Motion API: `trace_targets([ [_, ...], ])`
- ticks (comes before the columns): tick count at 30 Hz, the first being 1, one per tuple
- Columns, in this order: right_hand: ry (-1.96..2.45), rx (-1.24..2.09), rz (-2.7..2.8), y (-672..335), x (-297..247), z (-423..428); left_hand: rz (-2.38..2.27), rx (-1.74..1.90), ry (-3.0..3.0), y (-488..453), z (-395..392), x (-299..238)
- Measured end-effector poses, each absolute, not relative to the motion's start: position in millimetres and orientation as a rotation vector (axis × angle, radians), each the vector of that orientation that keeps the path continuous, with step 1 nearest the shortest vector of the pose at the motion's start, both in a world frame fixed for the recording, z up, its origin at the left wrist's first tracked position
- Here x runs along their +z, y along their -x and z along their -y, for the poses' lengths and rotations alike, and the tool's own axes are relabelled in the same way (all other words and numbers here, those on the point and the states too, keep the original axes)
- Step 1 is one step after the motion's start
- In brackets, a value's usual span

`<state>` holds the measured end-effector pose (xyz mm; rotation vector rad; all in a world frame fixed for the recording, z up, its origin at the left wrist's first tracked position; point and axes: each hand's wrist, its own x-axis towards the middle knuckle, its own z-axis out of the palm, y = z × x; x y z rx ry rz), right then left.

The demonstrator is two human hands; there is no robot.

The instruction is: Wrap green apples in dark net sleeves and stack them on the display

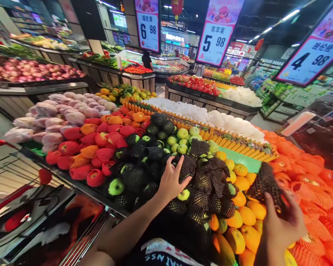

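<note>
Dark brown mesh, a loose netted sleeve [265, 183], sticks up from the person's right hand [284, 227], pinched between the thumb and curled fingers, just above smooth yellow-orange round fruit [249, 215] and beside a heap of fruit in bright orange foam nets [310, 184]. Over on the other side, the left hand [170, 181] is spread, its thumb and forefinger parted beside a round fruit in black netting [187, 166] just right of the fingertips, though I can't tell whether they touch it; bare, shiny green apples [183, 140] lie just beyond.
</note>
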<state>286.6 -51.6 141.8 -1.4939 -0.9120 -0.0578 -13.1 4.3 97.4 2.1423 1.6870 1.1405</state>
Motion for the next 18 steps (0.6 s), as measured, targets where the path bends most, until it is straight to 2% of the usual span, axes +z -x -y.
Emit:
trace_targets([
  [3, 1.544, 0.218, 0.961, -250, 130, 79, -1.381, 1.253, -2.087, 8, 21, 100],
  [6, 1.553, 0.492, 1.17, -224, 113, 98, -1.011, 1.034, -2.013, -2, 42, 101],
  [9, 1.473, 0.672, 1.399, -209, 108, 107, -1.021, 0.835, -1.921, -10, 51, 97],
  [15, 1.326, 1.044, 1.664, -215, 118, 117, -0.986, 0.928, -1.679, 3, 59, 94],
  [18, 1.346, 1.033, 1.764, -215, 118, 117, -0.936, 0.847, -1.708, 18, 70, 92],
])
